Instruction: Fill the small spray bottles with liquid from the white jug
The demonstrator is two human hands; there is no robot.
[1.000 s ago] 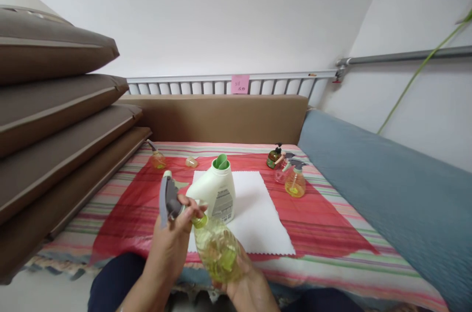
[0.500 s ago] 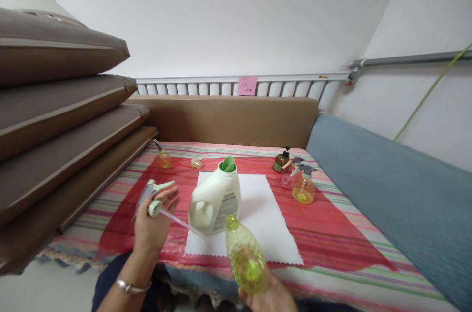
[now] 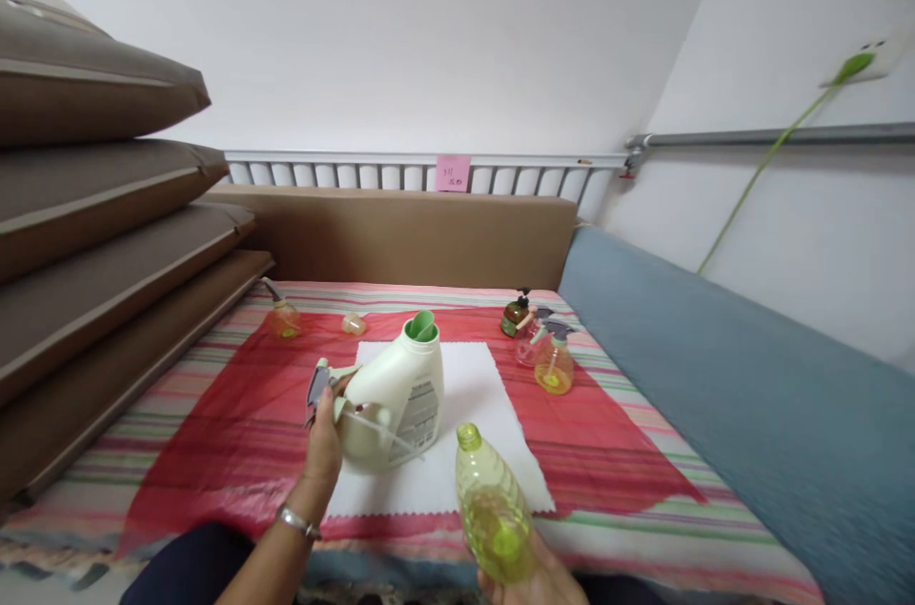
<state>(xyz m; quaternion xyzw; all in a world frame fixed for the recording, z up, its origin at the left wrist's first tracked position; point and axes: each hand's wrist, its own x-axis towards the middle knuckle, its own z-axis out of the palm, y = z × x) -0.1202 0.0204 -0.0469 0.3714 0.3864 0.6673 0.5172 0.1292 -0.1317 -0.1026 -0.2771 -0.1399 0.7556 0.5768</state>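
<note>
My left hand (image 3: 327, 448) is closed around a grey and white trigger spray head (image 3: 325, 384), its thin clear dip tube (image 3: 386, 434) slanting down to the right. Those fingers reach behind the handle side of a pale green-white jug (image 3: 400, 395); whether they grip it is hidden. A green cap or spout (image 3: 421, 327) sits in the jug's mouth. Low in front, my right hand (image 3: 536, 576) holds an open yellow-green clear bottle (image 3: 495, 510) by its lower part, tilted, with yellow liquid in it. The jug stands on a white scallop-edged sheet (image 3: 493, 433).
Several bottles stand at the back right, among them an amber spray bottle (image 3: 554, 367) and a dark pump bottle (image 3: 513, 315). Another spray bottle (image 3: 285, 317) and a small cup-like piece (image 3: 353, 324) lie back left. Stacked brown cushions (image 3: 107, 248) border the left.
My left hand, with the spray head, has moved right to the jug's handle side. My right hand still holds the bottle, now slightly farther right of the jug. The view has turned right.
</note>
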